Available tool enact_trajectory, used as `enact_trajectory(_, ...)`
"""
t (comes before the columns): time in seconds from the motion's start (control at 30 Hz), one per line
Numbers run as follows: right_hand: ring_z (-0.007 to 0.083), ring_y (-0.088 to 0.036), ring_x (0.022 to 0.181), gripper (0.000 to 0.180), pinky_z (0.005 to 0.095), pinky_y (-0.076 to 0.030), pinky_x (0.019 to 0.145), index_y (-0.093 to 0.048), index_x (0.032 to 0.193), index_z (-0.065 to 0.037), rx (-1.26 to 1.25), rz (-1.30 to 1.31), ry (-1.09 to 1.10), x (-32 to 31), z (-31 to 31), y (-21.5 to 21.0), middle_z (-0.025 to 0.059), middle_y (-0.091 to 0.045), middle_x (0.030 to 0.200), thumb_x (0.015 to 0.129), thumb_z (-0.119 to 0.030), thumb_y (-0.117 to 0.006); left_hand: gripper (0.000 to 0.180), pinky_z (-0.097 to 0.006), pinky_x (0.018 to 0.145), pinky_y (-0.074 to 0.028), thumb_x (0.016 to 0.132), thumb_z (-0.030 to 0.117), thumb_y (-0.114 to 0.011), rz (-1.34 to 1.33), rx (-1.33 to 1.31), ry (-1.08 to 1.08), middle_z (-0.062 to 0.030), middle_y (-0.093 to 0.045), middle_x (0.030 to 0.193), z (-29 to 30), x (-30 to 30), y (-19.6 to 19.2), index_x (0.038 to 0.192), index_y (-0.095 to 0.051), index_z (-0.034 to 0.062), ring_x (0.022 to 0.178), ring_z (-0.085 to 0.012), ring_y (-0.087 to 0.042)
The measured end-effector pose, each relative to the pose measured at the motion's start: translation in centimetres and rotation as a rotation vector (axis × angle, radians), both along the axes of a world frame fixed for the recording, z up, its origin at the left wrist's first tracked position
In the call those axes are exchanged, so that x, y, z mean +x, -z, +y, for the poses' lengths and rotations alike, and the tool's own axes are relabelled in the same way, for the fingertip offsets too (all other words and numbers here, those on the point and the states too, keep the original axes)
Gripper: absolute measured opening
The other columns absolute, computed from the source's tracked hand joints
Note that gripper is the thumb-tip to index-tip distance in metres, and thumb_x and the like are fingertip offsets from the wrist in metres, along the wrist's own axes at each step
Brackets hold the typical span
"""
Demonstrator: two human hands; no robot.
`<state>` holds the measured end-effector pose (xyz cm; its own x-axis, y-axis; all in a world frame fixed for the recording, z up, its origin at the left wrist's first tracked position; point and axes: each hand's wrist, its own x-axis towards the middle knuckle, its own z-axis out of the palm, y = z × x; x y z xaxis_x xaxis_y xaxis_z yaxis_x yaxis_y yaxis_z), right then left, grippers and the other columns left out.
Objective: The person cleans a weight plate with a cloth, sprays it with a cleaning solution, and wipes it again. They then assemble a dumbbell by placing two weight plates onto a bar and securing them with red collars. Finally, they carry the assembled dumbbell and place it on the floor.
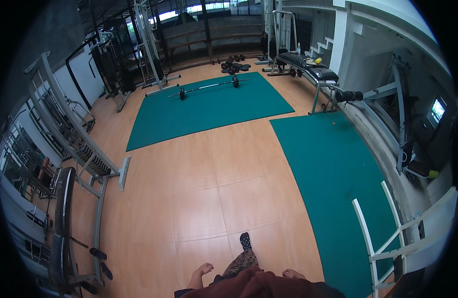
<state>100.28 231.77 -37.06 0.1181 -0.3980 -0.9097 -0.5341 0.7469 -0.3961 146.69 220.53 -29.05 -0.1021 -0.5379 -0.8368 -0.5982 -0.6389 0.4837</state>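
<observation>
My left hand hangs beside my body at the lower edge, its fingers loosely curled in, with nothing seen in it. On the other side my right hand hangs low too, fingers curled and partly covered by my dark red top. Neither hand touches any equipment. Between them one foot in a dark patterned sock is stretched forward on the wood-look floor. Farther ahead a loaded barbell lies on a green mat.
A second green mat runs along the right, with a white metal frame at its near end. A padded bench stands at the back right. Weight plates and dumbbells lie behind the barbell. A cable machine and black-padded bench line the left.
</observation>
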Motion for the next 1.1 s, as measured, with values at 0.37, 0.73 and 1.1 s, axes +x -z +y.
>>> enact_trajectory(0.37,0.019,-0.061,0.082,0.029,0.0293,-0.048,0.073,-0.047,0.114,-0.002,-0.42,0.055,0.53,-7.4,-24.5,-6.0,0.0118,-0.062,0.092,0.087,-0.013,-0.045,0.039,-0.036,0.081,-0.046,0.076,0.032,-0.054,-0.032,0.012,0.325,-0.0156,-0.064,0.098,-21.1,-3.3,4.2,0.099,-0.064,0.0022,0.091,-0.0257,-0.06)
enact_trajectory(0.73,0.0198,-0.06,0.084,0.029,0.032,-0.048,0.075,-0.054,0.107,-0.001,0.135,0.141,0.337,-19.4,-34.9,0.0,0.0131,-0.062,0.091,0.087,-0.02,-0.044,0.05,-0.034,0.088,-0.043,0.078,0.032,-0.053,0.182,-0.202,0.534,-0.0154,-0.06,0.107,-59.0,-30.0,-0.2,0.119,-0.048,0.004,0.103,-0.0253,-0.055)
enact_trajectory(1.1,0.0153,-0.061,0.078,0.031,0.0287,-0.047,0.071,-0.051,0.112,-0.004,-0.318,0.229,0.11,-27.4,-82.3,-2.5,0.0084,-0.064,0.088,0.087,-0.022,-0.048,0.042,-0.033,0.081,-0.046,0.081,0.022,-0.053,0.163,-0.136,-0.175,-0.0135,-0.061,0.101,-76.7,-27.0,4.7,0.116,-0.049,-0.0006,0.093,-0.0218,-0.059)
